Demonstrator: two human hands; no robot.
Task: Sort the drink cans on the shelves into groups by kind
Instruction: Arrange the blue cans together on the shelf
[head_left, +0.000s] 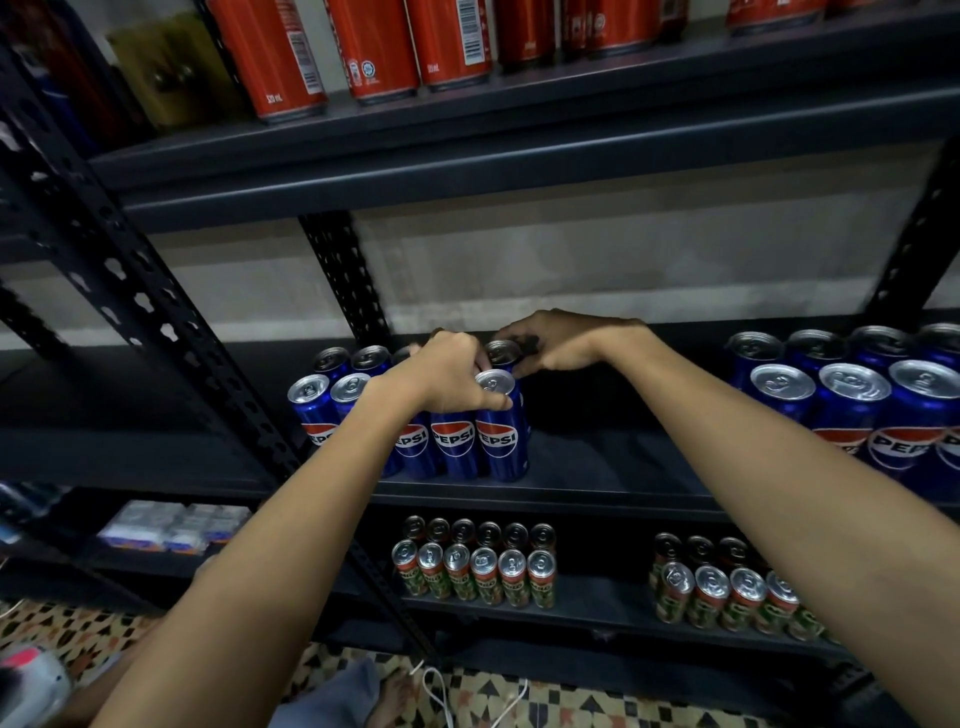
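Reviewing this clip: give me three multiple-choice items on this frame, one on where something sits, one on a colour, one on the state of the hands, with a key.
1. Where do the red cans stand?
A. top shelf
B. middle shelf
C. floor

2. What colour are the Pepsi cans under the hands?
A. green
B. blue
C. orange

3. What is the left hand doing?
A. hanging idle
B. resting flat on the shelf
C. gripping a can top

Key:
1 A, the red cans stand above the middle shelf.
2 B, the Pepsi cans are blue with a red, white and blue logo.
3 C, the left hand curls round a front can's top; the right hand holds the can behind.
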